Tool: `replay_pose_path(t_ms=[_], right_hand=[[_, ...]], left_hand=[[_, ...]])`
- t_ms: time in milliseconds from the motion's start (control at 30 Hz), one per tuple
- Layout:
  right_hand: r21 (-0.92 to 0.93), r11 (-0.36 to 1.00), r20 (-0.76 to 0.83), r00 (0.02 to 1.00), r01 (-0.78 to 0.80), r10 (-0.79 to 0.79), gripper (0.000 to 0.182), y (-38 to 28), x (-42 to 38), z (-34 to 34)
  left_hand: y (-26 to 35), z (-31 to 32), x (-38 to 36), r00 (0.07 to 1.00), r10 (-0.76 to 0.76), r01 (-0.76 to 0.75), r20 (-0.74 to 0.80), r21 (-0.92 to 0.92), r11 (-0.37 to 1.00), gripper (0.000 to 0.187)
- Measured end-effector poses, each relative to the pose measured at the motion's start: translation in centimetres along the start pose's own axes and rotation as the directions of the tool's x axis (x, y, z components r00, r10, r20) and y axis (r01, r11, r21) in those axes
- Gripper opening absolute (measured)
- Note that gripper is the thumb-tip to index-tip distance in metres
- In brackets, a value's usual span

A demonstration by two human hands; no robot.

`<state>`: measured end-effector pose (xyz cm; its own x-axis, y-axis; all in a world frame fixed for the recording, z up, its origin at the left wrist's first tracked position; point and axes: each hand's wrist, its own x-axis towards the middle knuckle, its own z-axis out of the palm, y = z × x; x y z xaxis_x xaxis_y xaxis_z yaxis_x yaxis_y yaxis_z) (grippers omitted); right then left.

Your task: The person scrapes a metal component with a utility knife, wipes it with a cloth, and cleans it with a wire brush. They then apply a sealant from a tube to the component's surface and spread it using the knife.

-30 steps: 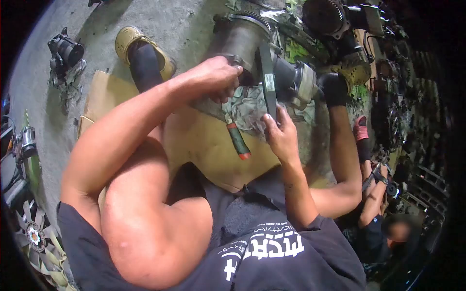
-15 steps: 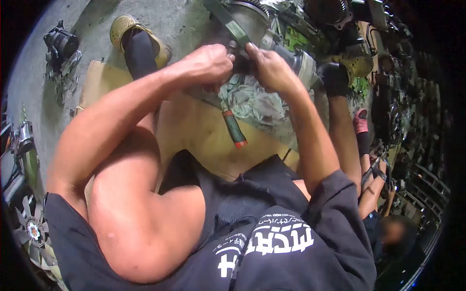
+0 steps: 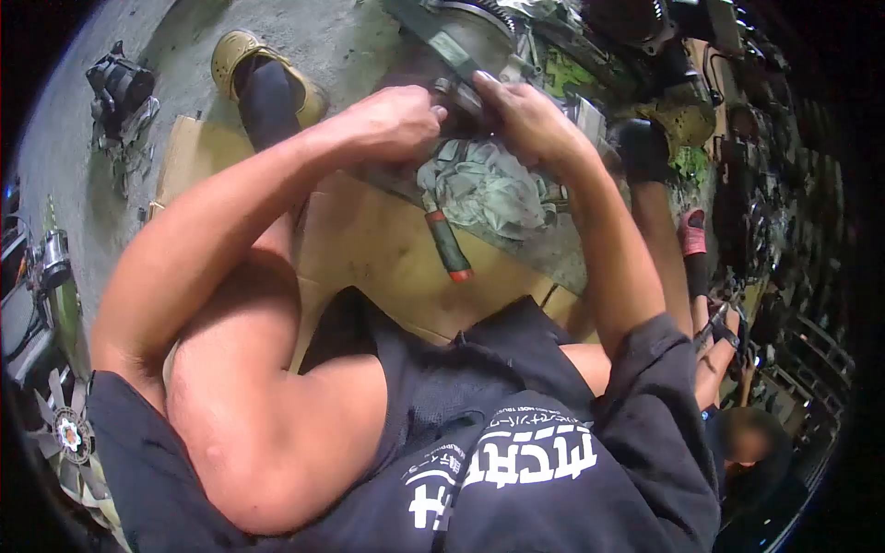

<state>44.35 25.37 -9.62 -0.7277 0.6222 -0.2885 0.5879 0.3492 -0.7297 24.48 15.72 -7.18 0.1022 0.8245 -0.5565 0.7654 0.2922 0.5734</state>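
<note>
My left hand (image 3: pixel 398 125) is closed in a fist, with a small round metal end (image 3: pixel 443 85) beside its thumb; what lies inside the fingers is hidden. Between thumb and fingers, my right hand (image 3: pixel 527 115) grips the near end of a flat dark strip (image 3: pixel 452 51), which slants up and to the left. Beyond both hands sits a large metal part with a toothed ring (image 3: pixel 477 11). Just below the hands lies a crumpled pale rag (image 3: pixel 487 189). A tool with a dark, red-ended handle (image 3: pixel 448 247) rests on cardboard, its working end partly under the rag.
Flattened cardboard (image 3: pixel 369 240) covers the floor between my legs. At the left are a dark machine part (image 3: pixel 120 81) and a bladed fan (image 3: pixel 69 433). Many metal parts crowd the right side. Another person's arm (image 3: pixel 714 355) shows at the lower right.
My right hand has shifted slightly right, and its forearm has swung outward. The left hand stays nearly in place, still closed. The other person's arms have moved a little.
</note>
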Motion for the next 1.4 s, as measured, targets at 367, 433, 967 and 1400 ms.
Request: replay_pose_path(t_ms=[367, 433, 967, 1400], right_hand=[[0.044, 0.985, -0.187, 0.967, -0.167, 0.173, 0.027, 1.0, -10.8, -8.1], [-0.057, 0.97, -0.093, 0.969, -0.236, 0.23, 0.027, 0.8, -10.5, -8.6], [-0.179, 0.865, 0.196, 0.845, -0.469, 0.498, 0.049, 2.0, -2.8, -10.2], [-0.177, 0.977, 0.116, 0.989, 0.114, -0.095, 0.05, 4.4, -4.7, -11.9]], left_hand=[[0.6, -0.3, -0.8, 0.991, -0.106, 0.124, 0.08, -0.258, 0.958, 0.044], [1.3, -0.4, -1.3, 0.992, -0.101, 0.114, 0.071, -0.228, 0.967, 0.045], [0.3, -0.2, -1.5, 0.983, 0.182, -0.182, 0.001, -0.065, 0.981, 0.029], [-0.1, 0.0, -0.3, 0.988, 0.139, -0.139, 0.073, -0.005, 0.99, 0.032]])
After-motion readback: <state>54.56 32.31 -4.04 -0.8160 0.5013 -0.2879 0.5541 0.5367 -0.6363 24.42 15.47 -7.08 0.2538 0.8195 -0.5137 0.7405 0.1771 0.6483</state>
